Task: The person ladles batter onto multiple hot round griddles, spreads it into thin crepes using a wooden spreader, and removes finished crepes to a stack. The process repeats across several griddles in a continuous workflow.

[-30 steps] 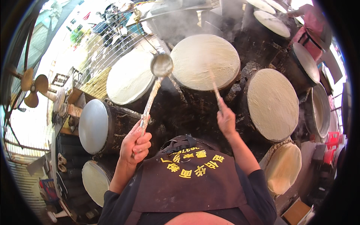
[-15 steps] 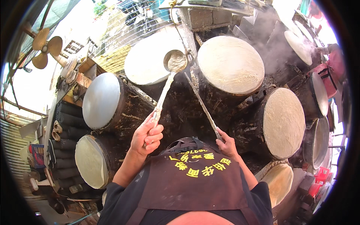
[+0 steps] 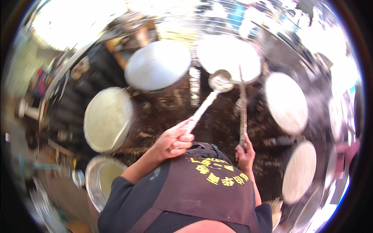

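My left hand (image 3: 176, 140) is closed around the pale-crusted handle of a ladle (image 3: 201, 110). The ladle's round bowl points up and to the right, near the front edge of a bright white-topped round griddle (image 3: 227, 52); pale, wet-looking stuff coats the bowl. In my right hand (image 3: 245, 154) is the lower end of a long thin stick (image 3: 243, 106), held nearly upright. Its far tip reaches over that same griddle's top, though blur hides whether they touch. A bluish-grey griddle (image 3: 158, 65) with a bare-looking surface lies left of the ladle bowl.
More round griddles with pale tops form a ring: one at left (image 3: 107, 120), one at right (image 3: 286, 103) and one lower right (image 3: 299, 173). A metal pot (image 3: 91, 182) of pale liquid stands at lower left. Steam hangs at right; dark rolls line the far left.
The view has swung to the left and blurred, so the griddles appear shifted round to the right. The pot at lower left has come into view. Both hands keep their tools.
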Tool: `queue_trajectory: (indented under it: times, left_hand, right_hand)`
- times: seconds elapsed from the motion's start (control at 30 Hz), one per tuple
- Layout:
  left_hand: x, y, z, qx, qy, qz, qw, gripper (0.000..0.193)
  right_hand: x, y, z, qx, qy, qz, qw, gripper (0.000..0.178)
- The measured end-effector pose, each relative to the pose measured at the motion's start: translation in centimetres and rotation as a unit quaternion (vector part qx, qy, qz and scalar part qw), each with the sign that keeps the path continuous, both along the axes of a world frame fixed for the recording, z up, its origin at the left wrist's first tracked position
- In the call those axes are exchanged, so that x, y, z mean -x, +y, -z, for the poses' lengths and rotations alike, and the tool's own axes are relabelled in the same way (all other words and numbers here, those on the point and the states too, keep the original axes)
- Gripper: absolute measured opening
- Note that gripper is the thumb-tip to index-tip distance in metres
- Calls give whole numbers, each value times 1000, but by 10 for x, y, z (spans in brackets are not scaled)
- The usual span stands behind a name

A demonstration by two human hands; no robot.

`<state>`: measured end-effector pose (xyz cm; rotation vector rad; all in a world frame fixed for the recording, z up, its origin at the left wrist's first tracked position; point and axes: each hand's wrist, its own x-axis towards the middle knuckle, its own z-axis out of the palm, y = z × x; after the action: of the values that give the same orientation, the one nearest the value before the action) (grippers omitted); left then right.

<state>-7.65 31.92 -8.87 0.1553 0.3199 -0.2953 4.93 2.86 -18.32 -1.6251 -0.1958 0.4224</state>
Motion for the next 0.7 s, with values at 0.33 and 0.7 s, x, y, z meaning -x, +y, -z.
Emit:
queue_trajectory:
  times: [0.33,0.7]
  left_hand:
    - [114,12,10,-150,-30,-257,954,44]
    - [189,-55,4,-215,72,-652,723,39]
  right_hand:
    - [3,138,-13,-7,-210,-267,940,51]
    - [6,209,30,-26,-127,-528,839,51]
